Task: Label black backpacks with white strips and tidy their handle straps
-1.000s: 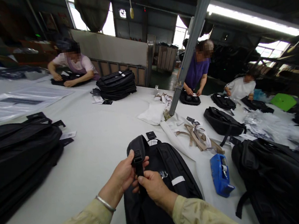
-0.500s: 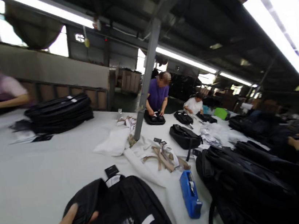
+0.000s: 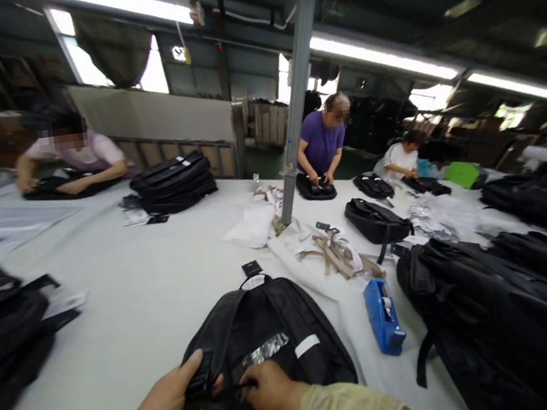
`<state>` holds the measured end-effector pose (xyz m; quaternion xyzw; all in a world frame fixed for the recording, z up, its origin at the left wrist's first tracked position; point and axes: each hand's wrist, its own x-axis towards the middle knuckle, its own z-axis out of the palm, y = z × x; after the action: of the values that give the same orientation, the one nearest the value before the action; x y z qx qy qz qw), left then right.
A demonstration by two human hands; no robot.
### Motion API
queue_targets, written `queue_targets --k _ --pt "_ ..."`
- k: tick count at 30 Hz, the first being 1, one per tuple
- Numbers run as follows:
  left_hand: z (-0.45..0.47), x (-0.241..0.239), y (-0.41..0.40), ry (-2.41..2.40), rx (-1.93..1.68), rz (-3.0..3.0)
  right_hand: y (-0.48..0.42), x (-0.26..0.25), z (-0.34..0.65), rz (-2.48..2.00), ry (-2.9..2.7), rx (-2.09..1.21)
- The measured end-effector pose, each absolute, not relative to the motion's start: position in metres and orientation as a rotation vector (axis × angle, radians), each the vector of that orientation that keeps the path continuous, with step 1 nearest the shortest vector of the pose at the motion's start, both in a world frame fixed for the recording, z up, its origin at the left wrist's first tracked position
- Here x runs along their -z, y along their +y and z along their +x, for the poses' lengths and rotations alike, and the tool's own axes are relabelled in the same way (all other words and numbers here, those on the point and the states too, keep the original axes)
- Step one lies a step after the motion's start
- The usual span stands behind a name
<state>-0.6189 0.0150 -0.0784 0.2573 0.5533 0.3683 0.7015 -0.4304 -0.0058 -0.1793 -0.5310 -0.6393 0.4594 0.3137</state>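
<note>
A black backpack lies on the white table in front of me, its shoulder straps facing up. A hang tag sticks out at its top, and a white strip and a piece of clear plastic show on the straps and back panel. My left hand is closed around the left shoulder strap, near its buckle end. With pinched fingers, my right hand grips a thin black webbing strap that runs across from my left hand.
A blue tape dispenser stands right of the backpack, near tan strips. More black backpacks are piled right and left. A metal post rises from the table. Co-workers handle bags across it.
My right hand has come into view and taken hold of the webbing strap. My view has swung left, showing the left-hand pile; my left hand still grips the shoulder strap.
</note>
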Motion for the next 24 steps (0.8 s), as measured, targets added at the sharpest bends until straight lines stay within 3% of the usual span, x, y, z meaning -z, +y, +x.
queue_targets --k 5,11,24 --pt "-0.616 0.106 -0.055 1.254 -0.699 0.416 -0.046 0.198 -0.477 -1.248 -1.929 -1.094" --pt "-0.589 0.145 -0.109 1.329 -0.666 0.323 -0.097 0.232 -0.552 -1.172 -2.367 -0.566" --pt "-0.558 0.141 -0.048 1.231 -0.574 0.091 0.008 0.167 -0.386 -0.892 -2.667 -0.323"
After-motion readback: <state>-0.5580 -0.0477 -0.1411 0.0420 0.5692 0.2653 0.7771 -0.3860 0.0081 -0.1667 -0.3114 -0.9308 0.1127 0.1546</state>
